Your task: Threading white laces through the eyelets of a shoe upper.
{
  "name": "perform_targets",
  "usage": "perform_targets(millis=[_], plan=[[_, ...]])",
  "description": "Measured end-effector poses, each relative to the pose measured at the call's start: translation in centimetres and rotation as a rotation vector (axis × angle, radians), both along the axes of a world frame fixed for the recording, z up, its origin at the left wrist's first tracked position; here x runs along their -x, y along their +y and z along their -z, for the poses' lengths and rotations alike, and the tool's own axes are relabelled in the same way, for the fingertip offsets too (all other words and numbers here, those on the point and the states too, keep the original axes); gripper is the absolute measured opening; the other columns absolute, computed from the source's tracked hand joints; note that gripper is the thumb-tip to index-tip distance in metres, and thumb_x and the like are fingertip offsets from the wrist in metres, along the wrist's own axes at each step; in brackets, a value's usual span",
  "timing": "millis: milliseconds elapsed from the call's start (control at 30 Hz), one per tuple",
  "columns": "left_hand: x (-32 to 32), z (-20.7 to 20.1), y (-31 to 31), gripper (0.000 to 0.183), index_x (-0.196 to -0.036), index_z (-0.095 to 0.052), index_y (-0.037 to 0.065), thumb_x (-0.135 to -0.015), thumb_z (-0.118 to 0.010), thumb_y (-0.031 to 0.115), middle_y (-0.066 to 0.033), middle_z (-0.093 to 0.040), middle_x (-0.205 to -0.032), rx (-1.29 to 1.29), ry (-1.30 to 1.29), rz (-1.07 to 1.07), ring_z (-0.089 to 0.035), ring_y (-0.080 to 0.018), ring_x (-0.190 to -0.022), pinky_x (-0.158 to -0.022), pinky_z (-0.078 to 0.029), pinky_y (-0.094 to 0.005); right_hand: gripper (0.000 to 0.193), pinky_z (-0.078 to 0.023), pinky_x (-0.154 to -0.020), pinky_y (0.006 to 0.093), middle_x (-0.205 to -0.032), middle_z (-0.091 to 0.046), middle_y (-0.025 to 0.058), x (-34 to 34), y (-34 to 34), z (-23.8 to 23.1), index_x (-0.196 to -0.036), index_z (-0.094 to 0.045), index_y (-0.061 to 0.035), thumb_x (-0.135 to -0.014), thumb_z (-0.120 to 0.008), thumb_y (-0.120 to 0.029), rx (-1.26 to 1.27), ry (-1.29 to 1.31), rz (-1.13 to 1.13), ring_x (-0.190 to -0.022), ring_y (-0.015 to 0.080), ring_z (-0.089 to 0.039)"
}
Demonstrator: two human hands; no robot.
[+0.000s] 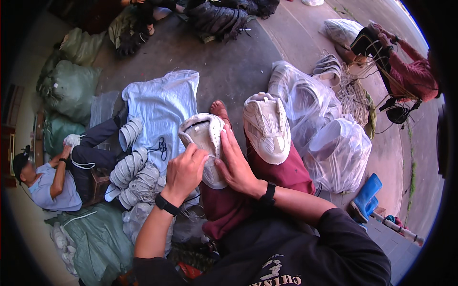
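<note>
A beige-and-white sneaker upper (204, 129) lies across my left thigh, its ankle opening facing away from me. My left hand (183, 171) is closed at its left side, thumb and fingertips pinched together near the middle. Along the right side lies my right hand (238, 164), fingers stretched out flat by the eyelet edge and thumb near the toe part. Whatever fine thing the left fingertips may hold is too small to see. A second sneaker upper (268, 126) of the same kind rests on my right knee, toe toward me, touched by neither hand.
Nested grey uppers (130, 168) lie left of my legs, beside a pale blue sheet (164, 95). Clear plastic bags (336, 152) of uppers stand at right, near blue boots (367, 198). A seated person (55, 178) works at far left, another person (412, 71) at upper right. Green sacks (71, 88) line the left.
</note>
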State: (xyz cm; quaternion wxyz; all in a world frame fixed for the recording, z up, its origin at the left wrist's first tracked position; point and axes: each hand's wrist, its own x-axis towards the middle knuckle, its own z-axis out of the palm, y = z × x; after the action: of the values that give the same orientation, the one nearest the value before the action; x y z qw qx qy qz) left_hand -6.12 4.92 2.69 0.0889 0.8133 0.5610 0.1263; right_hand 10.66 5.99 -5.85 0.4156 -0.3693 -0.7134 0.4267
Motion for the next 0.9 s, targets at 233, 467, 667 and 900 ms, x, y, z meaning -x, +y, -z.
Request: perform_targets(millis=[233,467,667,900], plan=[[-1.3,0.0,-0.2,0.010,-0.093,-0.055,0.005,-0.090,-0.059,0.013,-0.0142,-0.062,-0.083,0.159,-0.130,-0.056,-0.063,-0.0361,-0.072,-0.061,-0.050,-0.0446,0.086,-0.014,-0.118,0.0449,-0.154,-0.007,0.0309,0.0,0.2,0.2,-0.150,-0.007,0.0037,-0.087,-0.062,-0.015,0.017,0.010,-0.032,-0.145,0.0423,-0.009],[-2.2,-0.4,0.2,0.012,-0.090,-0.056,0.004,-0.087,-0.061,0.014,-0.0165,-0.063,-0.084,0.238,-0.131,-0.083,-0.063,-0.0389,-0.076,-0.063,-0.049,-0.0460,0.097,-0.013,-0.118,0.0469,-0.153,-0.004,0.0329,-0.6,0.2,0.5,-0.149,-0.002,0.0052,-0.082,-0.067,-0.022,-0.030,-0.042,-0.040,-0.145,0.0447,-0.007],[-2.6,0.8,0.4,0.014,-0.089,-0.056,0.002,-0.085,-0.059,0.015,-0.0198,-0.063,-0.084,0.364,-0.169,-0.144,-0.062,-0.0413,-0.079,-0.069,-0.048,-0.0487,0.093,-0.015,-0.117,0.0483,-0.153,-0.006,0.0328,-0.7,0.3,1.0,-0.148,-0.006,0.0072,-0.082,-0.065,-0.023,-0.047,-0.078,-0.023,-0.144,0.0460,-0.010],[-3.7,0.2,1.8,0.017,-0.087,-0.055,0.002,-0.084,-0.058,0.018,-0.0201,-0.064,-0.085,0.295,0.065,-0.289,-0.062,-0.0408,-0.080,-0.070,-0.048,-0.0500,0.093,-0.016,-0.117,0.0480,-0.153,-0.007,0.0318,-1.6,0.9,1.1,-0.147,-0.007,0.0079,-0.082,-0.064,-0.023,-0.076,-0.145,-0.026,-0.143,0.0461,-0.011]])
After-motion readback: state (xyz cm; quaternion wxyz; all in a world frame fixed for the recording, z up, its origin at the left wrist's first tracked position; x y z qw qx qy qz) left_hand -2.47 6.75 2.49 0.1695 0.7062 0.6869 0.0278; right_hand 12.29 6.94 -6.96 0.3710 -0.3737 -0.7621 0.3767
